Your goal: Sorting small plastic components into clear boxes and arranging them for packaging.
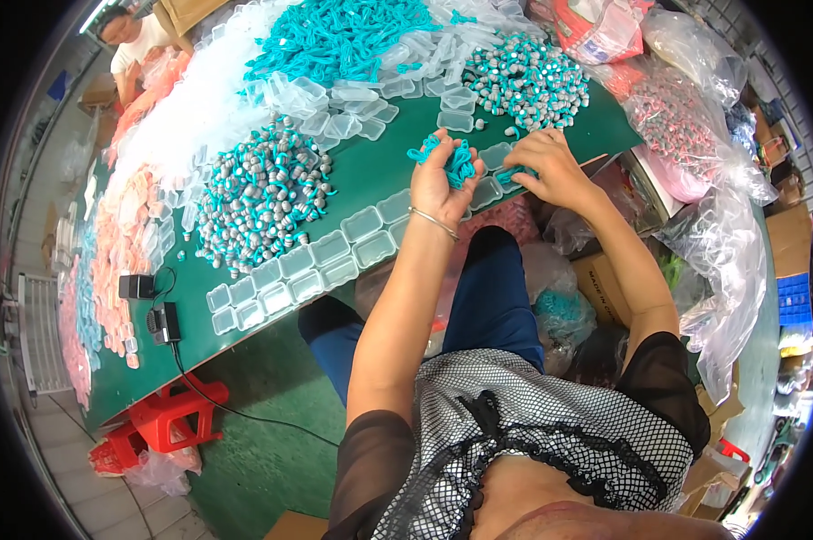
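A bunch of looped teal cords (461,164) lies in my left hand (439,189), the fingers curled round it and the palm turned up. My right hand (558,171) is just to the right, over the end of a double row of small clear plastic boxes (339,270). Its fingers pinch some teal cord (512,173) at one of these boxes; how much cord they hold is partly hidden. The boxes run along the near table edge. Those on the left look bare inside.
On the green table (370,171) lie a teal cord heap (334,40), loose clear boxes (361,110), and grey-and-teal small pieces in a left pile (262,198) and a right pile (528,81). Black adapters (162,322) sit at left. Plastic bags (681,126) crowd the right. Another person (141,45) is far left.
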A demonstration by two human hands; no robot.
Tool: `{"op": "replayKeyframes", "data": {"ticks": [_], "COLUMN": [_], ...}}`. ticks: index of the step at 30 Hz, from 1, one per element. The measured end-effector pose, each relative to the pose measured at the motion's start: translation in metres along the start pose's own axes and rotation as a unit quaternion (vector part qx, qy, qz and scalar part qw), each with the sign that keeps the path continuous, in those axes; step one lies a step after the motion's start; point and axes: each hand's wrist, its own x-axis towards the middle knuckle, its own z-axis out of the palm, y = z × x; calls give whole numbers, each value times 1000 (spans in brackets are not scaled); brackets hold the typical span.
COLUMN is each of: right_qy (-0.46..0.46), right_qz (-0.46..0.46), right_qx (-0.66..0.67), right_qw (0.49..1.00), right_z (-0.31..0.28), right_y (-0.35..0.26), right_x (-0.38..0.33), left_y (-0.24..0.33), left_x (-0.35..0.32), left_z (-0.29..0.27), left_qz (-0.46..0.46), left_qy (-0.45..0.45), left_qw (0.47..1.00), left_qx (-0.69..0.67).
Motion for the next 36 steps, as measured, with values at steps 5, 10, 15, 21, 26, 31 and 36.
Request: {"op": "replayKeyframes", "data": {"ticks": [5,10,15,21,26,31,36], "right_qy": [-1,1,76,81,54,119,59], "right_qz": [-14,-37,-19,-81,-55,53,36], "right_qx": [-16,-50,-49,34,63,264,217], "right_qw": [1000,998,996,993,995,956,974], "right_z": [3,2,-6,-9,-3,2,19], "right_y": [2,0,-15,-56,-51,-37,-21], "right_x": [1,1,11,55,57,46,23], "left_y": [-1,0,-1,3,11,22,33], "left_x": [0,1,0,0,-6,-9,-12], "left_z": [-1,-3,0,-5,-4,-7,-10], "left_qz": [-5,-5,-5,7,8,33,51], "left_qy": [2,-2,3,-26,-16,39,36], "left_qw": [1000,1000,1000,999,999,999,998], "left_qx": [-2,18,10,45,33,6,1]}}
